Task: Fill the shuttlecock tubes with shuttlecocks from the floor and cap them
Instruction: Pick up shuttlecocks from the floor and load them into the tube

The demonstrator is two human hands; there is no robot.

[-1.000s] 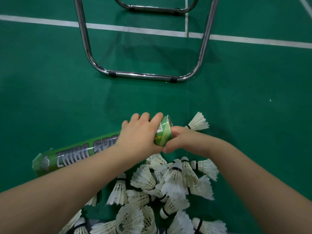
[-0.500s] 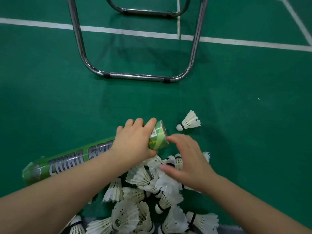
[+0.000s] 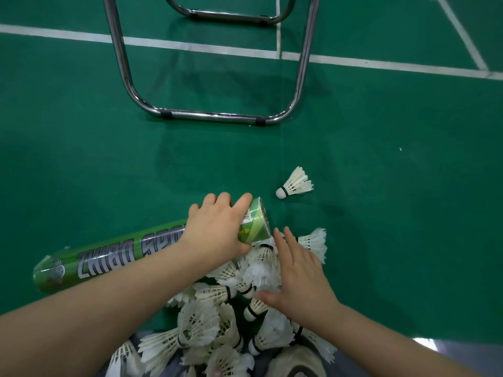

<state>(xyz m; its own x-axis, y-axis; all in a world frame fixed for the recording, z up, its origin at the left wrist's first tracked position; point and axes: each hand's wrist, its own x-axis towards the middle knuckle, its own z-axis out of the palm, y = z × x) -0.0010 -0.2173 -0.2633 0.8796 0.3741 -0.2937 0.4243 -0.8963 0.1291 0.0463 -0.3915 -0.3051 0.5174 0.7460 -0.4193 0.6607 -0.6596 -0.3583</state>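
Note:
A long green shuttlecock tube (image 3: 109, 261) lies slanted just above the floor, its open end pointing up-right. My left hand (image 3: 217, 232) grips the tube near that open end. A pile of white feather shuttlecocks (image 3: 201, 322) covers the floor below the tube mouth. My right hand (image 3: 299, 281) lies over the top of the pile with fingers stretched out and thumb spread, touching a blurred shuttlecock (image 3: 262, 270). One lone shuttlecock (image 3: 295, 185) rests on the floor to the right of the tube mouth. I see no cap.
A chrome tubular chair frame (image 3: 212, 117) stands on the green court floor ahead of the tube. White court lines (image 3: 190, 46) run across the far floor. A grey strip of floor (image 3: 462, 349) shows at the bottom right.
My right hand left the tube mouth and dropped down onto the pile. The lone shuttlecock, earlier partly behind that hand, now shows fully. My left hand keeps its hold on the tube.

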